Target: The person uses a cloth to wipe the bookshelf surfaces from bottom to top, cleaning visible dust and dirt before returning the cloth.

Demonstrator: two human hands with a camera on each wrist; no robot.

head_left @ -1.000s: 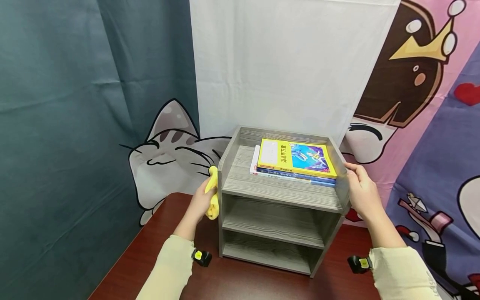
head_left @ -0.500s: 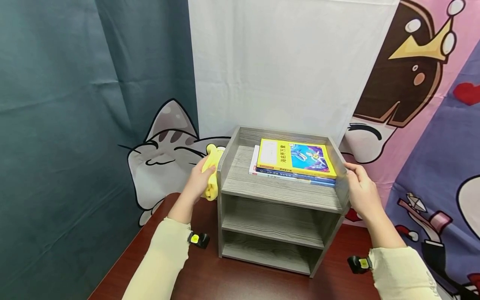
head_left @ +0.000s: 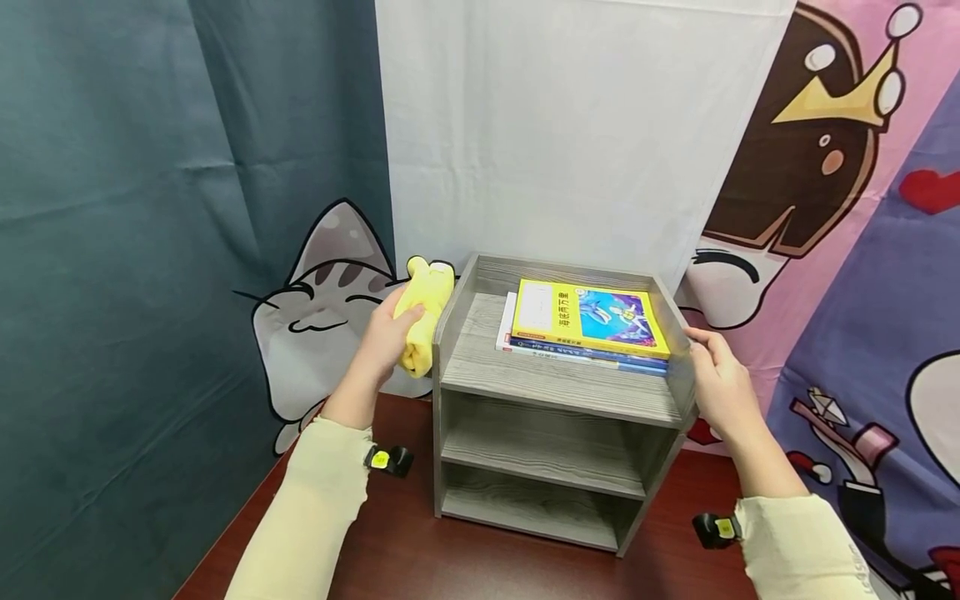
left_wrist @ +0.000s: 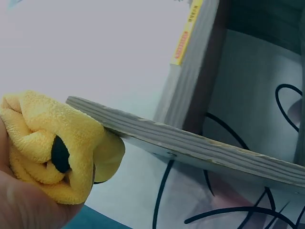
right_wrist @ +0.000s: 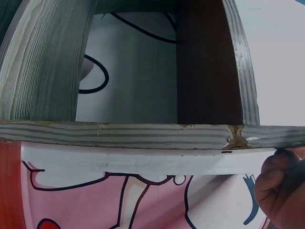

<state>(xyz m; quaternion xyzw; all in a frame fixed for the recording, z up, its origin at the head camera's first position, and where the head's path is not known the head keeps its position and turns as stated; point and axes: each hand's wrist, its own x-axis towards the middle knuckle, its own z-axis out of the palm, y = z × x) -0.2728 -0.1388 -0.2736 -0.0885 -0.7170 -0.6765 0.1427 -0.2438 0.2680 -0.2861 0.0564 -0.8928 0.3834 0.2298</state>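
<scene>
My left hand (head_left: 381, 335) grips a folded yellow cloth (head_left: 427, 310) at the outer left side of a grey wood-grain shelf (head_left: 543, 483), near its upper edge. In the left wrist view the bunched cloth (left_wrist: 52, 143) meets the edge of the side panel (left_wrist: 190, 148), with the thumb side of the hand below it. On the opposite side, my right hand (head_left: 723, 387) holds the right side panel near its top. The right wrist view shows curled fingers (right_wrist: 274, 179) at that panel's edge (right_wrist: 157, 136); the rest of their hold is hidden.
A stack of books (head_left: 588, 321), yellow cover uppermost, lies on the shelf's top board. Below are two open compartments. The shelf stands on a reddish-brown table (head_left: 420, 558), close to printed curtains (head_left: 585, 133) behind and at both sides.
My left hand has slid the yellow cloth upward and toward the back along the shelf's left side. The right hand keeps its place, and the books stay put.
</scene>
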